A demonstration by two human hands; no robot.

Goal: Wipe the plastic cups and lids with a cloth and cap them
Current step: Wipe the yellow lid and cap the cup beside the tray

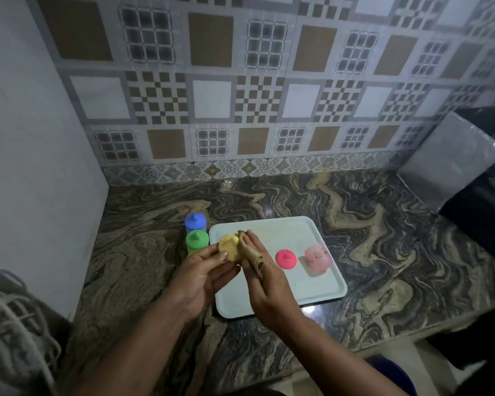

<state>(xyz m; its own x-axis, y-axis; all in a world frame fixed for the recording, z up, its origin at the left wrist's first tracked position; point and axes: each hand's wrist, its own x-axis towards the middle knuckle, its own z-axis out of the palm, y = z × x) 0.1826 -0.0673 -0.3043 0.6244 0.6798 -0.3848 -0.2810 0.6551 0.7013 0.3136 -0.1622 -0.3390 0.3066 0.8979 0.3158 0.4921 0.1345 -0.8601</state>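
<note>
Yellow lid (228, 245) (round, knobbed)

both hands over near-left part of tray (312, 292), which sits on the counter (383, 252). left hand (200, 272) grips a cup (229, 247); right hand (265, 281) just right of it, touching, holds the cloth (250, 252) against the cup's right side. right of right hand, on the tray: loose lid (285, 259), then a cup on its side (318, 258) just beyond the lid. left of and behind left hand, off the tray on the counter: two capped cups, nearer one (197, 242) just beside tray's left edge, farther one (195, 222) directly behind it. far right and behind hands: flat panel (452, 164) leaning at counter's back. wall (35, 167) left of left hand
</note>
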